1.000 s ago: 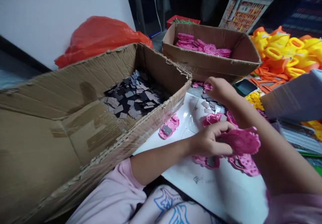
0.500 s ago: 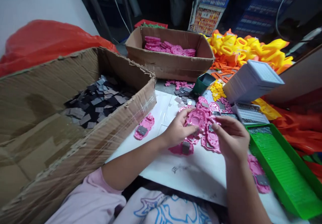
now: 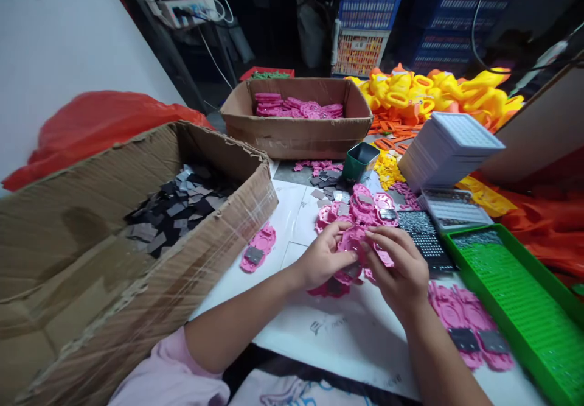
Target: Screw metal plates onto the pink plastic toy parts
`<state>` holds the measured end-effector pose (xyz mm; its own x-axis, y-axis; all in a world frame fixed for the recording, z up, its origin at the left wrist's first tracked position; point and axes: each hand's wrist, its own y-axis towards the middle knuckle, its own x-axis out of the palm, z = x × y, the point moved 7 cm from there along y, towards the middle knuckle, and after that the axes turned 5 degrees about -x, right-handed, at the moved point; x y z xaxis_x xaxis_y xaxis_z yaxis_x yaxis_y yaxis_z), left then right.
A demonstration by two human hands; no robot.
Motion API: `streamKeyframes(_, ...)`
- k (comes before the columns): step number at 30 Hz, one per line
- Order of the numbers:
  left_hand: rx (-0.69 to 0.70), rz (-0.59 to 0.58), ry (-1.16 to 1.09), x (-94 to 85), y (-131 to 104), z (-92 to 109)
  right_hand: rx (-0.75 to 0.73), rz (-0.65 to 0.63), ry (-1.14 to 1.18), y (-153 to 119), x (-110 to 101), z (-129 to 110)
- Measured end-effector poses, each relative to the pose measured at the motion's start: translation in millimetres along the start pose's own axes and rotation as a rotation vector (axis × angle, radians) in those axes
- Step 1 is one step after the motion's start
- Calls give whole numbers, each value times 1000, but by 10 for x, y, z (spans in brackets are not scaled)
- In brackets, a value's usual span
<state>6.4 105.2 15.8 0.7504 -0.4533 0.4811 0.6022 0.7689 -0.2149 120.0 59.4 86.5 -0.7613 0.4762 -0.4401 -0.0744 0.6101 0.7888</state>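
Observation:
My left hand [image 3: 326, 259] is closed around a pink plastic toy shell [image 3: 351, 240], thumb on its lower face and fingers along its far edge. At the shell's upper right edge, the fingertips of my right hand [image 3: 396, 266] are pinched together and touching it; anything small between them is hidden. More pink shells with grey square pads [image 3: 365, 201] lie clustered just beyond and under my hands. One padded pink shell [image 3: 258, 248] rests apart on the left of the white board [image 3: 292, 321]. Two more pink shells [image 3: 465, 321] lie side by side to the right of my right forearm.
A cardboard box with dark pads [image 3: 246, 202] stands left; a box of pink shells [image 3: 296, 138] is behind. Rightward are a green tray [image 3: 515, 296], a black perforated tray [image 3: 422, 238], stacked white trays [image 3: 438, 156] and a dark green cup [image 3: 359, 161]. Yellow toy parts [image 3: 410, 92] are piled behind.
My right hand has moved left to the pink shell, its fingertips now against the edge. My left hand still holds the shell. The camera view has tilted up and shifted right.

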Motion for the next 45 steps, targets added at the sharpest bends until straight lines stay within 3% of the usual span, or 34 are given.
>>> streamKeyframes(9,0,-60,-83,52,-44,72,-64,53,19,-25,-10,-50)
streamKeyframes(20,46,-3,8,55,-78,152,-50,27,30,-18,20,-31)
streamKeyframes(28,155,87,114,34,-124,266,-237,0,-53,17,13,-252)
streamKeyframes(40,107,95,2,8,-135,185,-121,40,-94,18,3,-243)
streamKeyframes(45,105,105,69,36,-147,209,-95,15,-91,15,56,-252)
